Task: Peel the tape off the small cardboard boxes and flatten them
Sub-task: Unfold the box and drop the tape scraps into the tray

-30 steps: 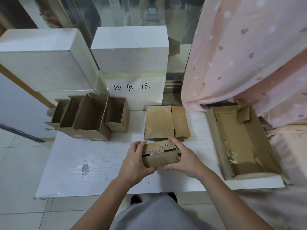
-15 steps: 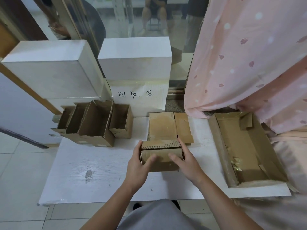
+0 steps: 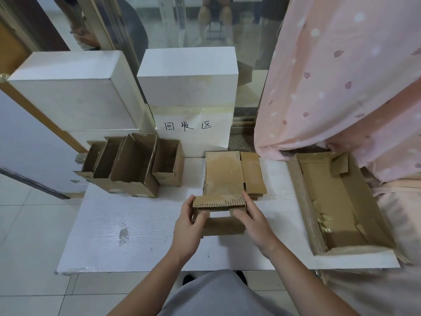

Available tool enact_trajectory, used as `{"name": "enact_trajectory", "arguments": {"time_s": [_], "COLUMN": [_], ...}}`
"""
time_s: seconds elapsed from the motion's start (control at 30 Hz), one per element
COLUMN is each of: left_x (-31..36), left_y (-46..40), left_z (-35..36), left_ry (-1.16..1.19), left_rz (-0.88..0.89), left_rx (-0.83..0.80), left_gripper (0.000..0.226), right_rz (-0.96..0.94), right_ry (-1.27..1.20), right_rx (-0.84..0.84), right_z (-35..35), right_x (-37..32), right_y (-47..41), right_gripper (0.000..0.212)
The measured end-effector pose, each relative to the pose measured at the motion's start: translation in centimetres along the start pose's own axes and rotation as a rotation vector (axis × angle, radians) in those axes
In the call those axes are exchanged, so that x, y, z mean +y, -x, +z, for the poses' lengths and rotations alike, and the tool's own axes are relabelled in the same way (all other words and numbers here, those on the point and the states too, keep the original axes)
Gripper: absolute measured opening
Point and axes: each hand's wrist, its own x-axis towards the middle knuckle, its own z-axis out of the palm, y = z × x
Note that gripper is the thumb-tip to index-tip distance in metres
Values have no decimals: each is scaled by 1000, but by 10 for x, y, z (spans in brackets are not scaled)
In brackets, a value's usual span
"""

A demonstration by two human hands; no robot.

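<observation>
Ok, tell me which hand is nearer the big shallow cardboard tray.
Right. The right hand grips the small box on the side facing the tray; the left hand grips its far side.

Handwritten black characters "回收区" on a lined white paper sheet (image 3: 193, 131), taped to front of a white block (image 3: 189, 76) behind the table. No other text readable.

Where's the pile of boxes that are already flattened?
The flattened boxes lie at the middle back of the white table, below the handwritten sign, just beyond the small box held in both hands.
</observation>
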Motion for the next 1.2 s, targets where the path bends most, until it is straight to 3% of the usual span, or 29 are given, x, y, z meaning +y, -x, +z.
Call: {"name": "enact_trajectory", "arguments": {"time_s": [0.17,0.4,0.67,0.9,1.03,1.2], "left_x": [-4,2,-1,2,-4,-8], "left_y": [-6,-12,-7,4,8,10], "left_z": [-23,-38,-18,-13,-14,-13], "left_ry": [36,15,-92,-107,-104,-181], "left_rz": [-19,-54,75,140,165,178], "left_rx": [-256,-443,-242,-206,-184,-195], "left_gripper": [100,138,120,110,105,108], "right_rz": [-5,-32,-86,-127,-136,-102], "right_ry": [74,119,125,84,83,142], "right_rx": [-226,-309,-96,-13,-6,-53], "right_z": [-26,-40,-30,-33,-33,-35], "right_x": [-1,-7,2,17,23,22], "right_y": [5,17,17,21,25,31], "right_gripper": [96,134,125,112,102,108]}}
